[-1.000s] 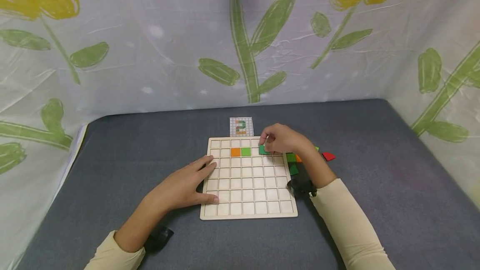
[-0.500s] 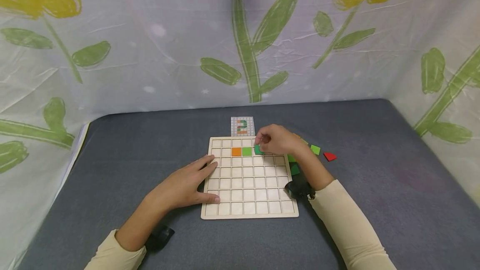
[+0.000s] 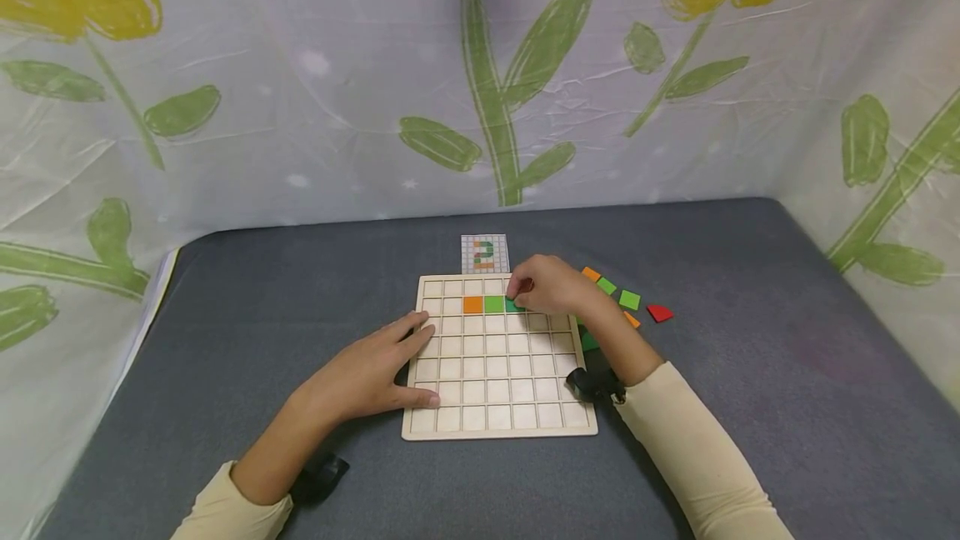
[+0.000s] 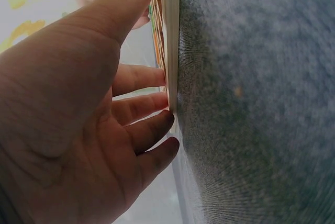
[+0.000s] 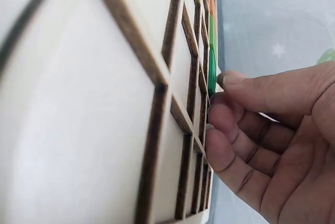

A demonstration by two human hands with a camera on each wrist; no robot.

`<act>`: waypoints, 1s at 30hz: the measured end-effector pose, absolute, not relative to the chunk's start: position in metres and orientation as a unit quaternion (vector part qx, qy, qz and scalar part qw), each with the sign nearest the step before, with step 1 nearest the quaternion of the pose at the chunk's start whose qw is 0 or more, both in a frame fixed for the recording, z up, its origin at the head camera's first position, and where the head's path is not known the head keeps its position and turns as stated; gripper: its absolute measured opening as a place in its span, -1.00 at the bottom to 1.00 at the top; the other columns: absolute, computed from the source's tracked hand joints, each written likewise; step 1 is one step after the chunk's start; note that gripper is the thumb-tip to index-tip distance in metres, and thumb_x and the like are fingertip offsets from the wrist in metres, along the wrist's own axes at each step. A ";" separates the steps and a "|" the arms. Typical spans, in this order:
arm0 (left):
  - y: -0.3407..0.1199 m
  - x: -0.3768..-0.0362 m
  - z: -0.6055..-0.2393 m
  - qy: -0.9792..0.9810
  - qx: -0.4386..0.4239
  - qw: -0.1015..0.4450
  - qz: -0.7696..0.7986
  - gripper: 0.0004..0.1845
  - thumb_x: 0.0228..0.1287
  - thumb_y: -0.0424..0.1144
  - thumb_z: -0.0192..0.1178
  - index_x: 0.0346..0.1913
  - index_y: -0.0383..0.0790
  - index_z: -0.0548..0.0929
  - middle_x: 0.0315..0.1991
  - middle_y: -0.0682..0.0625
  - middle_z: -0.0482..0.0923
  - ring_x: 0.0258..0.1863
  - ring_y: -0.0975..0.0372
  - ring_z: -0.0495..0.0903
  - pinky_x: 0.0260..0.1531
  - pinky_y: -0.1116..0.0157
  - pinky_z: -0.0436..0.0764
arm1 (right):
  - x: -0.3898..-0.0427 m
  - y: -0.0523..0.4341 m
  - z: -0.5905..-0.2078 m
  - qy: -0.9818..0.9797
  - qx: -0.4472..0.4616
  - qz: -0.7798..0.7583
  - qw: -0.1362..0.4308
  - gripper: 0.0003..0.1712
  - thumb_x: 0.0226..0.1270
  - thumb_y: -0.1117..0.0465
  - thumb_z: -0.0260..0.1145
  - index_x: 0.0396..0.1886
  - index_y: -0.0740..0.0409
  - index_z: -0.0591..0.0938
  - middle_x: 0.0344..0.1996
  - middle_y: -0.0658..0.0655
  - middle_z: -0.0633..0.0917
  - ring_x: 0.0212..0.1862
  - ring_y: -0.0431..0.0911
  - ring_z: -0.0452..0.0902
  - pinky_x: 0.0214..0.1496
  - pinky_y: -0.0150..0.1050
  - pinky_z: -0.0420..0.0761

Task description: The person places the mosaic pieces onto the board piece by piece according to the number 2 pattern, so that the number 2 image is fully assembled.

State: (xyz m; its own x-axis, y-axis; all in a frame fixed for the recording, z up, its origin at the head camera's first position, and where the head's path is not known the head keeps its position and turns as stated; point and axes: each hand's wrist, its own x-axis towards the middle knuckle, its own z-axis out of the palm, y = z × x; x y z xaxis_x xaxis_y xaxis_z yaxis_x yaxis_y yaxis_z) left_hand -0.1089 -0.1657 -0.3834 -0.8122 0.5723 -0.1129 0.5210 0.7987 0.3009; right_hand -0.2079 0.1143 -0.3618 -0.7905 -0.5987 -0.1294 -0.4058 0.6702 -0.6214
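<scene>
Right hand (image 3: 551,286), fingers curled, pinched dark-green flat tile (image 3: 512,307) on pale wooden grid board (image 3: 495,368), just beside light-green square tile (image 3: 494,304). Left hand (image 3: 367,373), fingers apart, rested on board's left edge.

Brown grid on the cream board (image 3: 483,369); near its far edge, orange on the leftmost tile (image 3: 473,304), bright green on the middle tile (image 3: 494,304), deeper green on the rightmost tile (image 5: 212,72).
</scene>
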 end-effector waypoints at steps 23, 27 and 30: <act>-0.166 -0.109 -0.382 0.940 0.303 0.089 0.129 -0.01 -0.04 0.40 0.07 0.37 -0.16 0.15 0.37 -0.08 -0.01 0.29 0.12 0.08 0.08 0.11 0.32 | -0.228 0.221 -0.345 0.949 -0.076 -0.206 0.225 -0.74 0.15 0.11 0.30 -0.31 0.24 0.64 -0.41 0.13 0.58 -0.46 -0.02 0.44 -0.45 -0.20 0.46; -0.167 -0.110 -0.382 0.939 0.306 0.087 0.128 -0.01 -0.03 0.40 0.07 0.37 -0.16 0.15 0.37 -0.08 -0.01 0.29 0.12 0.08 0.07 0.11 0.33 | -0.230 0.226 -0.350 0.944 -0.077 -0.219 0.236 -0.70 0.16 0.05 0.30 -0.32 0.24 0.62 -0.42 0.13 0.57 -0.43 -0.01 0.45 -0.40 -0.18 0.49; -0.166 -0.109 -0.382 0.939 0.305 0.089 0.131 -0.01 -0.03 0.40 0.08 0.37 -0.15 0.15 0.37 -0.08 -0.02 0.29 0.13 0.08 0.07 0.12 0.33 | -0.231 0.228 -0.351 0.942 -0.087 -0.222 0.238 -0.73 0.19 0.09 0.28 -0.32 0.23 0.62 -0.40 0.13 0.57 -0.44 0.00 0.44 -0.40 -0.17 0.47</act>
